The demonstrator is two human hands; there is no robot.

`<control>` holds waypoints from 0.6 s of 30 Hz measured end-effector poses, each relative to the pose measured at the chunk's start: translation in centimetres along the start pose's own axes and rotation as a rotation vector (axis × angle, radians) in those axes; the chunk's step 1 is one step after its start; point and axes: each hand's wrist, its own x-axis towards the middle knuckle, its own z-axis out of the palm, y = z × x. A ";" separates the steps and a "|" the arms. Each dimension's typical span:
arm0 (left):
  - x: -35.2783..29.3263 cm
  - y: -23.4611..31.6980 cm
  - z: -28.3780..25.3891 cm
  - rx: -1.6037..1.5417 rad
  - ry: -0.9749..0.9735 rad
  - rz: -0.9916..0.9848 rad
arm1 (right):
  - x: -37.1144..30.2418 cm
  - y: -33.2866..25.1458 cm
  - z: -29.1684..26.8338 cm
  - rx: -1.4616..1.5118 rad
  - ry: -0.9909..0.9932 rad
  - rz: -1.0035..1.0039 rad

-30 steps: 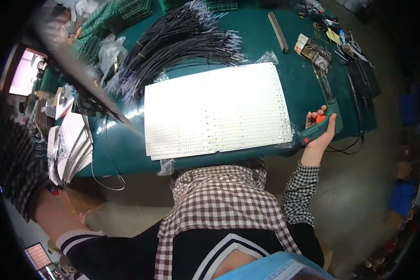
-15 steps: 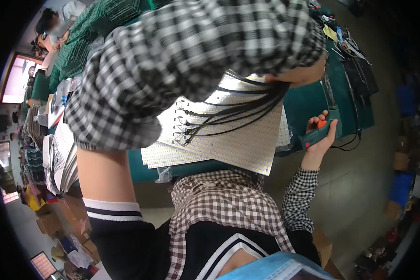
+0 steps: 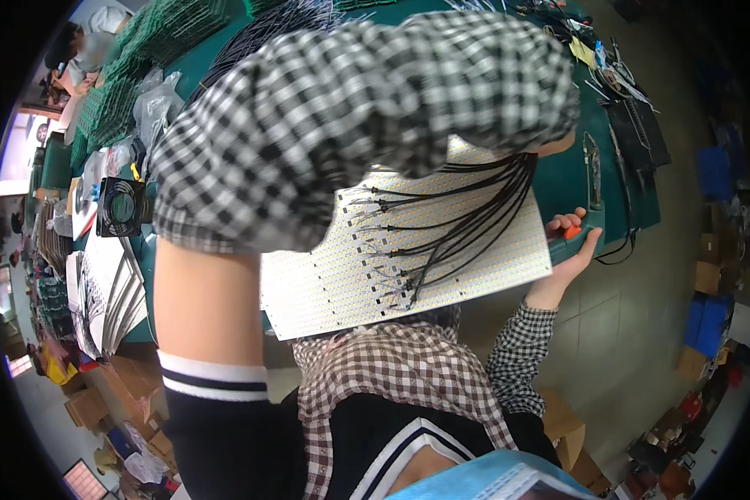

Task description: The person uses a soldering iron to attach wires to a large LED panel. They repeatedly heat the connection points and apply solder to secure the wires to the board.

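My left arm, in a black-and-white checked sleeve, reaches across the bench. The sleeve hides most of my left hand (image 3: 554, 145), where a bundle of black cables (image 3: 475, 218) comes together; its fingers do not show. The cables run to small joints on a white LED board (image 3: 317, 292) dotted with yellow and white chips. That board lies over the near bench edge. Right of it, my right hand (image 3: 573, 260) is closed round the handle of a green soldering gun (image 3: 590, 218) with an orange trigger. The gun's thin metal tip points away from me, apart from the board.
A green mat (image 3: 554, 187) covers the bench. At left stand a black fan (image 3: 120, 207) and a stack of white boards (image 3: 112, 287). Dark cables (image 3: 267, 37) and green racks (image 3: 108, 104) lie farther back. Tools sit near a black case (image 3: 639, 133) at right. Another person sits far left.
The LED board has slid toward me and turned, showing more of its soldered joints, and the cables fan out wider. My left sleeve has shifted. The soldering gun has stayed nearly in place.
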 end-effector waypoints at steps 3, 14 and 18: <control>-7.1 -0.9 -3.0 -0.025 0.152 0.003 | 0.1 0.2 -1.1 0.018 -0.067 0.055; -34.9 8.5 -3.0 0.243 0.509 -0.485 | 1.7 -4.9 -1.7 -0.438 -0.412 0.248; -39.0 10.1 2.5 -0.004 0.516 -0.717 | 1.5 -1.4 0.1 -0.449 -0.495 0.240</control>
